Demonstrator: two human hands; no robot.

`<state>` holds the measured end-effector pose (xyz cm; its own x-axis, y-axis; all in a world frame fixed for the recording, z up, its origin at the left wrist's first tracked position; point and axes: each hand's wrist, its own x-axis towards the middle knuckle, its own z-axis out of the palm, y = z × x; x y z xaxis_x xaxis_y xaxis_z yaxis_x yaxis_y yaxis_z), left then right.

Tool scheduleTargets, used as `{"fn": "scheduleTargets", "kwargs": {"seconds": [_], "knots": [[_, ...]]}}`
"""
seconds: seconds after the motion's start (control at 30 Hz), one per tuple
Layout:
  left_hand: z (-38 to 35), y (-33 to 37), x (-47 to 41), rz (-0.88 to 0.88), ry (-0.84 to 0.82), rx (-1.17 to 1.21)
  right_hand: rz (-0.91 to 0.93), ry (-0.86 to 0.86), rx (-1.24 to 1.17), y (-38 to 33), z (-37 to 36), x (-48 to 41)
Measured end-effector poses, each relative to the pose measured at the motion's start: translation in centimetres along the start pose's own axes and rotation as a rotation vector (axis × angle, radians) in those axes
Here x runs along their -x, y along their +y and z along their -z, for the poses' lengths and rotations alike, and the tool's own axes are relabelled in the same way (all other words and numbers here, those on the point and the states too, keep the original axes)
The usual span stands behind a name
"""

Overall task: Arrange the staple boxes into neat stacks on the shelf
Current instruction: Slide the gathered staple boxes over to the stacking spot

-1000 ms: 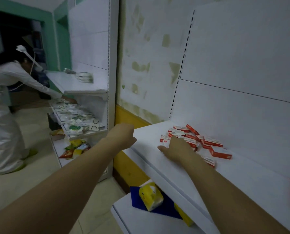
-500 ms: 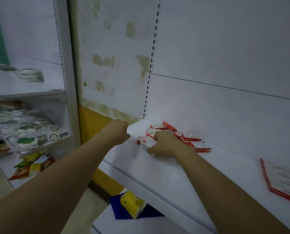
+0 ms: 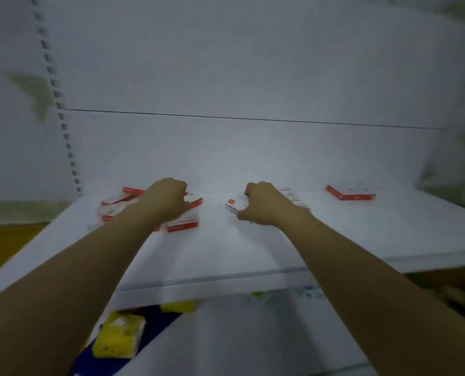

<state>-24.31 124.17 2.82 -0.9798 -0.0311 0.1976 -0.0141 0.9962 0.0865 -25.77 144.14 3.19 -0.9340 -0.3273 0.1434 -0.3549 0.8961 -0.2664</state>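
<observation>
Both arms are stretched out over the white shelf (image 3: 253, 248), and the picture is smeared with motion, so fine detail is soft. The right hand (image 3: 265, 203) is curled around a white-and-red staple box (image 3: 233, 205), fingers over the top and thumb underneath its near edge; the box pokes out to the left of the knuckles, just above the shelf surface or on it, hard to say which. The left hand (image 3: 169, 199) is closed into a loose fist over the loose pile of staple boxes (image 3: 117, 206) at the far left of the shelf; whether it actually grips one I cannot tell, the fingers are hidden behind the back of the hand. One box from that pile (image 3: 183, 223) lies nearest, just below the left wrist. Well off to the right, against the back panel (image 3: 253, 153), sits a flat red-edged pack (image 3: 350, 193) on its own. Below the shelf, on the lower level, a yellow packet (image 3: 119, 339) rests on something dark blue.
</observation>
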Motion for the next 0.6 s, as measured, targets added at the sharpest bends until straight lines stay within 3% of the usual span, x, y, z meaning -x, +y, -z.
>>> {"fn": "scheduleTargets", "kwargs": {"seconds": [0.33,0.6], "knots": [[-2.6,26.4,0.1,-0.54,-0.057,0.137,-0.546,0.139,0.136,19.0,7.8,17.5],[-3.9,45.9,5.1,-0.801,-0.084,0.24,-0.835,0.189,0.18,29.9,13.2,32.0]]}}
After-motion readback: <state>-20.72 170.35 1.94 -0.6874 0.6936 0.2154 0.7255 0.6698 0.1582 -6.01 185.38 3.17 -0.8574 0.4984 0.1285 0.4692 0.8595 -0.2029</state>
